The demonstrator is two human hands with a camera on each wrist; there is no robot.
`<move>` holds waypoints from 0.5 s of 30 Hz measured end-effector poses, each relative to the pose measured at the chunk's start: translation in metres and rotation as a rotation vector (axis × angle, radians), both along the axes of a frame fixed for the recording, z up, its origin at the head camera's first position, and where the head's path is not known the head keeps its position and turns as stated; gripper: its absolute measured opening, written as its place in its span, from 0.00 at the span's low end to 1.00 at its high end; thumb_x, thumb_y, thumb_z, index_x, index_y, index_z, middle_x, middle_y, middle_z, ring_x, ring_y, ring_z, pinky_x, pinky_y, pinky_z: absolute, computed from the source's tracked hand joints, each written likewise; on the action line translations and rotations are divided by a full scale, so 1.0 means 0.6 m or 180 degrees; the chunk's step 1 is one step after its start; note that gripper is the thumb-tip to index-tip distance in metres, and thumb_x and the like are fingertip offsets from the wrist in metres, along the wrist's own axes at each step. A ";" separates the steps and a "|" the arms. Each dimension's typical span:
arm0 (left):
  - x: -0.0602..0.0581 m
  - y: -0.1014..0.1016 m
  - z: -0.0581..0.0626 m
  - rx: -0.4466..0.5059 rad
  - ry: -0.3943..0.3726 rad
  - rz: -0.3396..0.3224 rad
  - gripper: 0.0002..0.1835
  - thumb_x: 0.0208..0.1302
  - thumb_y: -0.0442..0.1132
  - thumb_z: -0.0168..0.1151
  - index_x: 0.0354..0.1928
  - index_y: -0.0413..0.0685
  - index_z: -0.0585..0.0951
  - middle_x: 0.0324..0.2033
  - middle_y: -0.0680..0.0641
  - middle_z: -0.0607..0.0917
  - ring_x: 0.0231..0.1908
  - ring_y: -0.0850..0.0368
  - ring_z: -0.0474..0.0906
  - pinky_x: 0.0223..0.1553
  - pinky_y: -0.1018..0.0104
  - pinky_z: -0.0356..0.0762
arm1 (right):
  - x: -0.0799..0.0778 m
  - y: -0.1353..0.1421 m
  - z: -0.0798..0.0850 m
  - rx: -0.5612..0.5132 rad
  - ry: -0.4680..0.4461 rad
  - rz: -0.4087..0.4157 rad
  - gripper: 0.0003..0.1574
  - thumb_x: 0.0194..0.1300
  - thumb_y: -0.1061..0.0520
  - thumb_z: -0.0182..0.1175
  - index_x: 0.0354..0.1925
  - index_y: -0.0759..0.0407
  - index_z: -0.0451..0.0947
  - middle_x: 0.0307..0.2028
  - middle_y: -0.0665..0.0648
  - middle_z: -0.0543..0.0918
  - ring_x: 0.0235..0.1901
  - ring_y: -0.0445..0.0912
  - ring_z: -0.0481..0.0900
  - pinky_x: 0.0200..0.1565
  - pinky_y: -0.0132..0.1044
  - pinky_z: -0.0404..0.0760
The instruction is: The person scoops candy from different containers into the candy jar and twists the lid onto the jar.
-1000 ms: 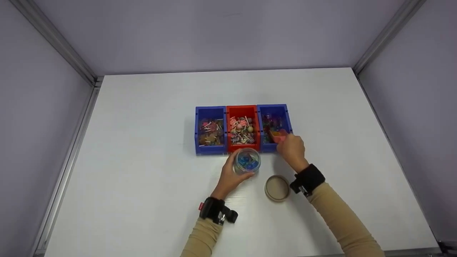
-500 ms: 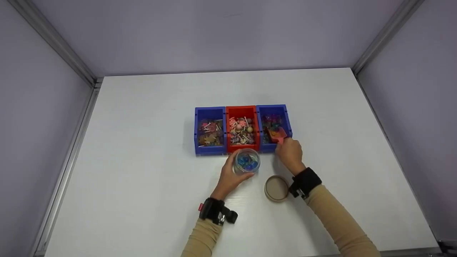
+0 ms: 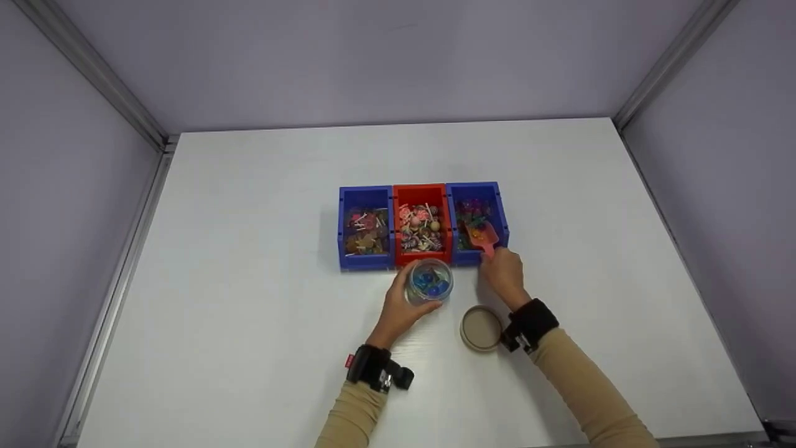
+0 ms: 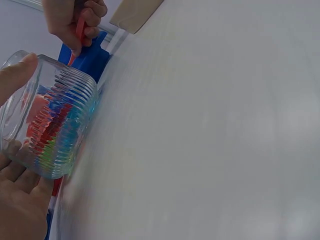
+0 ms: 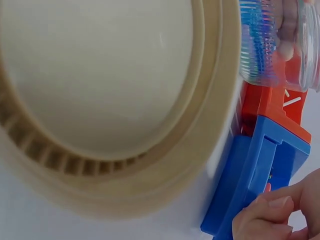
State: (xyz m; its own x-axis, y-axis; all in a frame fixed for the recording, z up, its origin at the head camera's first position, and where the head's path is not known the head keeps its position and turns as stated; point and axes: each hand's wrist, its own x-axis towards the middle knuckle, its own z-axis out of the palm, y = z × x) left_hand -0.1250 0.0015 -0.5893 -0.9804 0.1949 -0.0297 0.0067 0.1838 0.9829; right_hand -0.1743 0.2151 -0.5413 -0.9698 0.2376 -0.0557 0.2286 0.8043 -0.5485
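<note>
My left hand [image 3: 401, 311] grips a clear ribbed jar [image 4: 60, 115] with no lid on it, upright on the near side of the bins. Blue pieces show through the jar's mouth, with red and green ones visible through its side in the left wrist view. By its handle, my right hand [image 3: 505, 274] holds a small pink scoop [image 3: 487, 236] over the right blue bin [image 3: 477, 189]. Yellow-orange pieces lie in the scoop. Colourful translucent pieces fill part of that bin beneath it. In the right wrist view, the fingers [image 5: 270, 212] of this hand partly hide the scoop.
A red bin [image 3: 421, 191] with lollipop-like pieces stands in the middle, joined to a left blue bin [image 3: 367, 198] of similar small pieces. The beige round lid [image 3: 482, 328] lies upturned on the white table [image 3: 249, 280], close to my right wrist. Grey walls surround the table.
My right hand has drawn back slightly toward me with the scoop, which now shows more fully with pieces in it. The left hand and jar have stayed in place.
</note>
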 end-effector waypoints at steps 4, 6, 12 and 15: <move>-0.001 0.000 -0.002 -0.0006 0.0017 -0.0010 0.50 0.47 0.44 0.77 0.71 0.48 0.62 0.70 0.41 0.66 0.72 0.43 0.59 0.73 0.44 0.60 | 0.005 0.000 -0.003 -0.0048 0.0061 -0.0021 0.18 0.65 0.59 0.56 0.32 0.78 0.77 0.33 0.79 0.83 0.35 0.69 0.82 0.36 0.59 0.78; -0.002 0.001 -0.004 0.0001 0.0043 -0.0006 0.49 0.47 0.44 0.78 0.71 0.48 0.62 0.70 0.41 0.66 0.72 0.42 0.60 0.72 0.44 0.61 | 0.006 0.001 -0.005 -0.0069 0.0098 -0.0032 0.18 0.66 0.60 0.56 0.33 0.78 0.77 0.33 0.79 0.83 0.36 0.69 0.82 0.37 0.59 0.78; -0.001 0.001 -0.005 0.0044 0.0119 0.0013 0.49 0.47 0.41 0.78 0.71 0.47 0.62 0.70 0.39 0.67 0.72 0.41 0.60 0.72 0.43 0.60 | 0.008 0.003 -0.009 -0.0184 0.0066 -0.0057 0.18 0.68 0.60 0.54 0.39 0.78 0.77 0.36 0.77 0.83 0.36 0.64 0.82 0.38 0.55 0.78; -0.002 0.001 -0.005 0.0042 0.0110 0.0021 0.49 0.46 0.41 0.78 0.71 0.47 0.62 0.70 0.39 0.67 0.72 0.41 0.60 0.72 0.43 0.60 | 0.011 0.004 -0.011 -0.0235 0.0103 -0.0067 0.18 0.68 0.60 0.54 0.41 0.78 0.77 0.37 0.76 0.83 0.35 0.63 0.82 0.38 0.54 0.79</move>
State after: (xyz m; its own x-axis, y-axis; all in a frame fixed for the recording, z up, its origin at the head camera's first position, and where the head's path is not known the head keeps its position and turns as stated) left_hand -0.1259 0.0023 -0.5924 -0.9820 0.1887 0.0067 0.0396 0.1709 0.9845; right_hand -0.1677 0.2172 -0.5476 -0.9661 0.2545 -0.0426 0.2263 0.7565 -0.6136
